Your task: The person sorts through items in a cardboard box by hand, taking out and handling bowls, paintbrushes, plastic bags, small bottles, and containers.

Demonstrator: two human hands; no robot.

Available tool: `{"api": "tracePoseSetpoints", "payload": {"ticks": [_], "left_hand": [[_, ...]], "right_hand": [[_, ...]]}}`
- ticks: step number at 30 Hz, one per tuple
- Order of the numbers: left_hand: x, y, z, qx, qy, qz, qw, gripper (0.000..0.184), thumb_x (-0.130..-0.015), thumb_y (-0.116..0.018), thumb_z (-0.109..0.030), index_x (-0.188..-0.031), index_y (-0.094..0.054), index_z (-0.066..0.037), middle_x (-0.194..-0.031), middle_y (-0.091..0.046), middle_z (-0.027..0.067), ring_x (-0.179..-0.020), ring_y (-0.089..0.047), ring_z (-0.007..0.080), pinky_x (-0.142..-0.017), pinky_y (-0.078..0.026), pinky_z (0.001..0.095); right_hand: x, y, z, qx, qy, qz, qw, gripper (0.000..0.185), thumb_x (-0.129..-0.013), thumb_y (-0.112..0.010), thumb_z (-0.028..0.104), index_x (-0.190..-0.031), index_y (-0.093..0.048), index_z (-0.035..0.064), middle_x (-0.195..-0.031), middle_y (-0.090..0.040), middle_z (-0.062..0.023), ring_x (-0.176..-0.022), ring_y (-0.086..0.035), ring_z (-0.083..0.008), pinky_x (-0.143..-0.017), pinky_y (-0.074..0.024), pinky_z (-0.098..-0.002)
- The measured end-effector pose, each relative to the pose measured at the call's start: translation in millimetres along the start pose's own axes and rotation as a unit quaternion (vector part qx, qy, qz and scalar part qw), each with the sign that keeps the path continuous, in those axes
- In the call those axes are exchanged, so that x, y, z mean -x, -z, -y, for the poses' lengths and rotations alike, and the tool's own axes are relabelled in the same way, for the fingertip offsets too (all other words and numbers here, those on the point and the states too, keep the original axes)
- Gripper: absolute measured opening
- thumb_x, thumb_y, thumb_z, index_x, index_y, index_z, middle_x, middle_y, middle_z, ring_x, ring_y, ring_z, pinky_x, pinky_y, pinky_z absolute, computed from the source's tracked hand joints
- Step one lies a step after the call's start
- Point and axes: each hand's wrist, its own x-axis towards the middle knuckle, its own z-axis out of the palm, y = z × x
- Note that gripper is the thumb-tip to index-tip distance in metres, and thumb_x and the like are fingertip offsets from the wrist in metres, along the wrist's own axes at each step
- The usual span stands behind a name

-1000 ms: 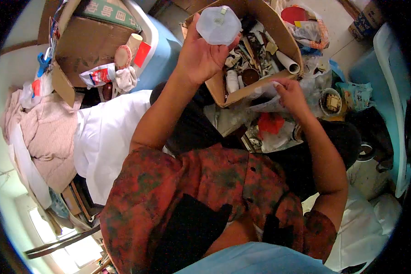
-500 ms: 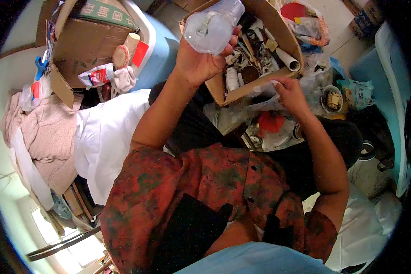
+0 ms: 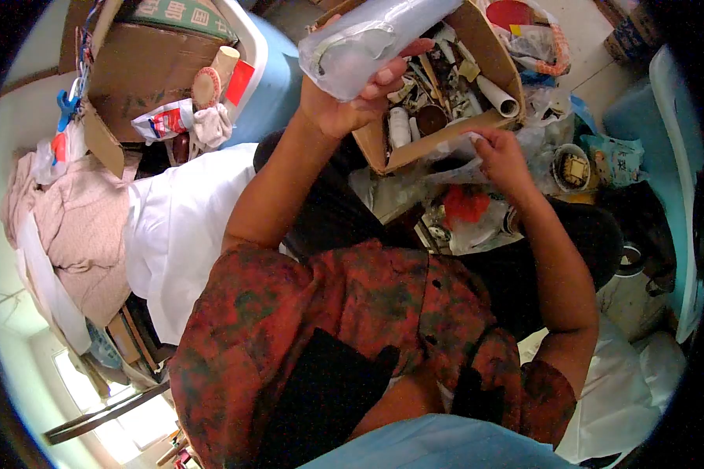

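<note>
A translucent plastic bottle point(image 3: 375, 39) lies tilted in my left hand point(image 3: 348, 98), its base turned toward me and its far end up and right, cut off by the frame edge. My left fingers wrap round its side. My right hand point(image 3: 502, 160) pinches the edge of a clear plastic bag point(image 3: 463, 168) beside the near wall of an open cardboard box point(image 3: 422, 146). Inside the box are a white tube point(image 3: 497, 97), a small white bottle point(image 3: 400, 127), a round brown lid point(image 3: 431, 120) and several thin sticks and scraps.
At the left stands a blue bin point(image 3: 270, 94) with a cardboard carton point(image 3: 145, 66). White cloth point(image 3: 184, 227) lies below it. On the right are a small round container point(image 3: 572, 168), a pale blue packet point(image 3: 616, 159) and another blue bin point(image 3: 673, 148). A red object point(image 3: 465, 205) sits near my knees.
The bottle in my left hand has tipped from its base facing me to lying slantwise, showing its long side. My right hand has barely moved and keeps its pinch.
</note>
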Motion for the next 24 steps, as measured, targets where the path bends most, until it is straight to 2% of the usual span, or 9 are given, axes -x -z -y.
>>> {"api": "tracePoseSetpoints", "payload": {"ticks": [3, 6, 8, 9, 13, 17, 19, 22, 24], "left_hand": [[2.4, 6.8, -4.2, -0.053, 0.000, -0.009, 0.999, 0.083, -0.083, -0.045, -0.049, -0.133, -0.015, 0.010, -0.099, -0.051, 0.0231, -0.082, -0.059, 0.0281, -0.061, -0.053, 0.0316], [3.0, -0.7, -5.9, -0.131, -0.062, -0.118, 0.982, 0.083, -0.084, -0.046, -0.045, -0.134, -0.011, 0.011, -0.091, -0.052, 0.0228, -0.073, -0.057, 0.0281, -0.056, -0.053, 0.0322], [5.1, -2.6, -1.2, -0.184, -0.127, -0.187, 0.957, 0.079, -0.084, -0.045, -0.043, -0.133, -0.013, 0.010, -0.092, -0.053, 0.0234, -0.075, -0.058, 0.0293, -0.057, -0.053, 0.0342], [6.9, 0.0, -0.3, -0.211, -0.158, -0.207, 0.942, 0.075, -0.084, -0.045, -0.042, -0.132, -0.019, 0.009, -0.097, -0.054, 0.0242, -0.080, -0.059, 0.0301, -0.060, -0.053, 0.0356], [36.2, 10.8, -10.4, -0.409, -0.150, -0.354, 0.827, 0.065, -0.083, -0.047, -0.046, -0.127, -0.037, 0.000, -0.106, -0.056, 0.0148, -0.087, -0.058, 0.0220, -0.076, -0.048, 0.0336], [95.8, 27.5, -44.7, -0.583, -0.102, -0.516, 0.620, 0.061, -0.080, -0.053, -0.047, -0.123, -0.045, -0.003, -0.106, -0.057, 0.0084, -0.090, -0.056, 0.0164, -0.081, -0.043, 0.0303], [139.4, 30.4, -67.0, -0.575, -0.151, -0.564, 0.573, 0.056, -0.078, -0.059, -0.044, -0.117, -0.051, -0.005, -0.099, -0.058, 0.0071, -0.089, -0.055, 0.0135, -0.082, -0.042, 0.0279], [184.7, -1.6, -66.5, -0.726, -0.169, -0.610, 0.269, 0.056, -0.077, -0.062, -0.039, -0.121, -0.049, -0.007, -0.099, -0.059, 0.0117, -0.088, -0.057, 0.0216, -0.085, -0.042, 0.0324], [230.3, -9.4, -75.3, -0.798, -0.120, -0.590, 0.040, 0.057, -0.075, -0.064, -0.036, -0.123, -0.048, -0.011, -0.103, -0.059, 0.0138, -0.092, -0.056, 0.0264, -0.088, -0.041, 0.0355]], "right_hand": [[-8.4, 0.2, -26.1, 0.069, 0.052, -0.026, 0.996, 0.020, -0.088, -0.050, 0.014, -0.100, -0.062, 0.0041, -0.062, -0.048, 0.0052, -0.046, -0.038, -0.0045, -0.043, -0.0310, -0.0202], [-4.1, 2.2, -11.0, 0.089, 0.043, -0.034, 0.995, 0.020, -0.084, -0.050, 0.009, -0.098, -0.063, 0.0037, -0.080, -0.059, -0.0076, -0.070, -0.053, -0.0200, -0.066, -0.0412, -0.0306], [-1.7, 3.3, -2.8, 0.081, 0.034, -0.025, 0.996, 0.020, -0.083, -0.050, 0.009, -0.098, -0.063, 0.0034, -0.080, -0.059, -0.0079, -0.071, -0.054, -0.0201, -0.066, -0.0416, -0.0310], [-3.4, 2.8, -6.3, 0.084, 0.042, -0.020, 0.995, 0.020, -0.085, -0.050, 0.010, -0.099, -0.063, 0.0035, -0.071, -0.054, -0.0019, -0.059, -0.047, -0.0127, -0.055, -0.0372, -0.0263], [-5.4, 1.5, -13.4, 0.081, 0.076, -0.020, 0.994, 0.020, -0.087, -0.049, 0.011, -0.100, -0.062, 0.0040, -0.062, -0.049, 0.0043, -0.047, -0.039, -0.0051, -0.043, -0.0320, -0.0213], [-16.2, -1.5, -35.7, 0.074, 0.151, -0.034, 0.985, 0.021, -0.088, -0.048, 0.012, -0.102, -0.062, 0.0046, -0.062, -0.046, 0.0043, -0.047, -0.037, -0.0051, -0.043, -0.0306, -0.0213], [-5.7, 2.4, -14.7, 0.048, 0.016, -0.010, 0.999, 0.022, -0.088, -0.048, 0.013, -0.102, -0.062, 0.0039, -0.065, -0.048, 0.0023, -0.051, -0.040, -0.0068, -0.047, -0.0333, -0.0232], [-1.5, 5.7, 1.5, 0.071, -0.082, 0.001, 0.994, 0.023, -0.087, -0.051, 0.014, -0.102, -0.062, 0.0011, -0.081, -0.062, -0.0073, -0.073, -0.056, -0.0151, -0.068, -0.0472, -0.0307], [-1.5, 4.8, -1.9, 0.054, -0.079, -0.001, 0.995, 0.023, -0.087, -0.051, 0.014, -0.103, -0.062, 0.0013, -0.076, -0.060, -0.0045, -0.065, -0.054, -0.0125, -0.058, -0.0458, -0.0285]]}}
